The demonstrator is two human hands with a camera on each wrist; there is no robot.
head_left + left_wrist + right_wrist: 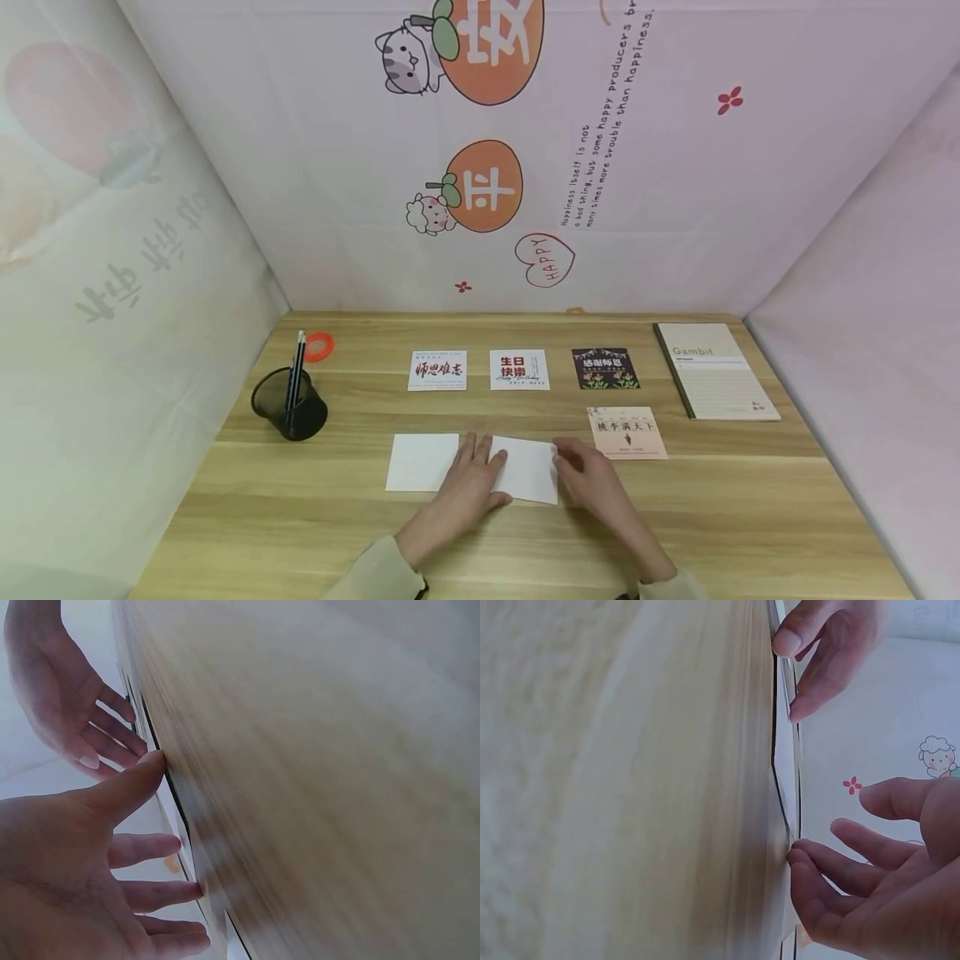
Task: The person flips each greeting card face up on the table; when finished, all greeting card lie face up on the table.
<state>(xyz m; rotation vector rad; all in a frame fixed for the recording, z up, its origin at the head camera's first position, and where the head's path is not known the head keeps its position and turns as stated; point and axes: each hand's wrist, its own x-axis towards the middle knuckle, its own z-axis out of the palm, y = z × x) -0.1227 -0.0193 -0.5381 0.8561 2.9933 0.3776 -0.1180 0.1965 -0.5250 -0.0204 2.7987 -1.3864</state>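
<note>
Two white card panels lie side by side at the front middle of the table, the left panel (422, 462) square and the right panel (528, 471) slightly turned. My left hand (472, 479) rests with straight, spread fingers across the middle, hiding where the panels meet. At the right panel's outer edge is my right hand (588, 479), its fingertips touching that edge. In the right wrist view the right thumb (896, 799) stands apart from the fingers, and the white panel (784, 742) appears nearly edge-on, tilted up slightly near the fingertips.
Behind the hands lie three printed cards: a white one (437, 370), a birthday card (519, 369) and a dark card (606, 368). A pink card (628, 433) is close beyond my right hand. A notebook (716, 371), pencil cup (291, 404) and red ring (319, 347) stand farther out.
</note>
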